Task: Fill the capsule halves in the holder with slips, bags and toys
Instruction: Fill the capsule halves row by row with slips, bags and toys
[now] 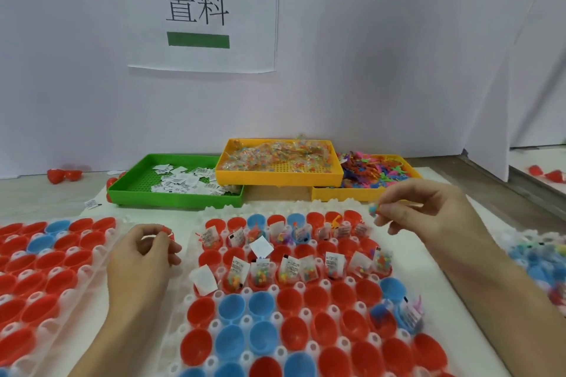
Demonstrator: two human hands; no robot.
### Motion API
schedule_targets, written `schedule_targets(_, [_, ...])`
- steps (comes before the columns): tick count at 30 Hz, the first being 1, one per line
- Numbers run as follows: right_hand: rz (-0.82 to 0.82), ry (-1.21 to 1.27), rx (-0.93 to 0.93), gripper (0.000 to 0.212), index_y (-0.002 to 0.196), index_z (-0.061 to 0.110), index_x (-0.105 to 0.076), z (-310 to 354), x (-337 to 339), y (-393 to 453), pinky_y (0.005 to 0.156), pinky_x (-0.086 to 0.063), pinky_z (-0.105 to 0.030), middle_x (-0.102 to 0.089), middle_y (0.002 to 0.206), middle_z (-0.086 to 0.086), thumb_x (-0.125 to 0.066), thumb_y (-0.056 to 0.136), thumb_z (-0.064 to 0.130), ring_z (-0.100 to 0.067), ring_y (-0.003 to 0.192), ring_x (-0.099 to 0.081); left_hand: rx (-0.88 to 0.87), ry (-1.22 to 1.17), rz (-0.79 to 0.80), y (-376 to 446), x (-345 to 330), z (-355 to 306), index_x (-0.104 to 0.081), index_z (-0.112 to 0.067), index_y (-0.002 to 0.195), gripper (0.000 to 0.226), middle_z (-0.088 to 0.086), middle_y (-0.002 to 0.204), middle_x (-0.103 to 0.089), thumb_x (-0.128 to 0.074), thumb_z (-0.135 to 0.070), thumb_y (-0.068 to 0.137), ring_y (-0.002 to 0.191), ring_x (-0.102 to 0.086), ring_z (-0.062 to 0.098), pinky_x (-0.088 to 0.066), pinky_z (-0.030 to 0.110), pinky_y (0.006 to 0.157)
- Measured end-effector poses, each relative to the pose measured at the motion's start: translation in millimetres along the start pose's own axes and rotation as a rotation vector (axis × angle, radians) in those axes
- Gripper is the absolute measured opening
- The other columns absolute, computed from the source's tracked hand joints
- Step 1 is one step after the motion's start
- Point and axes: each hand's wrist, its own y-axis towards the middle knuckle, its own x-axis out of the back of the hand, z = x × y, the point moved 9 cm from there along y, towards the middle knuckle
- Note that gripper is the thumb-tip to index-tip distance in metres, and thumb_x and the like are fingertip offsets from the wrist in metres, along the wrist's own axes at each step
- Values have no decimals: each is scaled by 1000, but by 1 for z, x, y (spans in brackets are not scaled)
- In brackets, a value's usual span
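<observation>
Left hand [144, 251], right hand [419, 208] curled, pinching

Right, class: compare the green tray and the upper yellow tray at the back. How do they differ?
The green tray holds white paper slips; the upper yellow tray holds clear bags of coloured bits. The green tray sits low, while the yellow one rests raised across its neighbours. Both are shallow, rectangular and perforated.

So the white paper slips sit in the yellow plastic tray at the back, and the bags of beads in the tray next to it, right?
Not quite. The head view shows the white paper slips in the green plastic tray, not a yellow one. The clear bags of coloured beads do lie in the tray next to it, the yellow plastic tray.
</observation>
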Motion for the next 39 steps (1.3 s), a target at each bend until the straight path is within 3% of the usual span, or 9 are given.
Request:
schedule_targets(2, [47, -44, 16, 26, 76, 17, -76, 9, 2, -4, 56, -54, -23, -73, 73, -10, -71, 80, -8, -22, 65, -72, -2, 5, 4, -1, -1, -1, -63, -16, 89, 20, 14, 79, -65, -48, -4, 97, 66, -56, 23, -46, 35, 62])
schedule_targets(6, [292, -189, -71, 22, 76, 24, -80, 11, -17, -13, 63, -56, -20, -76, 76, -3, -79, 77, 1, -17, 69, -73, -15, 24, 15, -2, -2, -3, -62, -17, 89, 21, 13, 80, -65, -48, -6, 98, 67, -56, 23, -47, 36, 64])
schedule_targets(15, [489, -332, -181, 18, 81, 33, -81, 9, -25, -28, 79, -59, -26, -78, 87, 4, -78, 82, 15, -10, 82, -74, -28, 60, 11, 2, -1, 0, -63, -16, 91, 21, 13, 79, -66, -47, -4, 97, 66, -57, 23, -47, 34, 63])
schedule_targets(20, [593, -353, -243, 23, 77, 31, -81, 6, -28, -39, 71, -56, -23, -77, 84, -1, -76, 85, 10, -15, 78, -74, -32, 59, 9, 0, -2, -1, -63, -16, 92, 21, 13, 80, -66, -47, -4, 97, 67, -57, 22, -48, 33, 63])
schedule_targets(24, [647, -484, -232, 24, 76, 40, -79, 3, -36, -44, 75, -58, -27, -76, 84, 10, -78, 82, 17, -7, 80, -72, -30, 49, 9, -1, -2, -3, -64, -15, 93, 20, 13, 80, -66, -47, -4, 97, 67, -57, 21, -47, 32, 63])
schedule_targets(28, [552, -585, -128, 36, 71, 54, -72, 1, -35, -45, 60, -50, -5, -70, 71, 27, -82, 78, 19, 8, 69, -67, -26, 47, 16, -1, -3, -4, -64, -12, 96, 20, 14, 81, -66, -47, -2, 97, 68, -56, 21, -47, 32, 63])
schedule_targets(30, [581, -639, -89, 34, 73, 55, -71, -4, -37, -47, 56, -46, -2, -68, 69, 30, -82, 78, 23, 12, 65, -65, -27, 50, 17, -2, -3, -3, -64, -12, 96, 19, 14, 82, -66, -47, -3, 97, 69, -56, 22, -47, 32, 63])
schedule_targets(39, [645, -843, -105, 20, 85, 64, -63, -49, -35, -51, 42, -40, -1, -61, 77, 44, -65, 66, 57, 22, 63, -59, -38, 52, 17, -1, -3, -3, -63, -13, 93, 20, 15, 80, -65, -46, -3, 97, 66, -56, 21, -47, 31, 61])
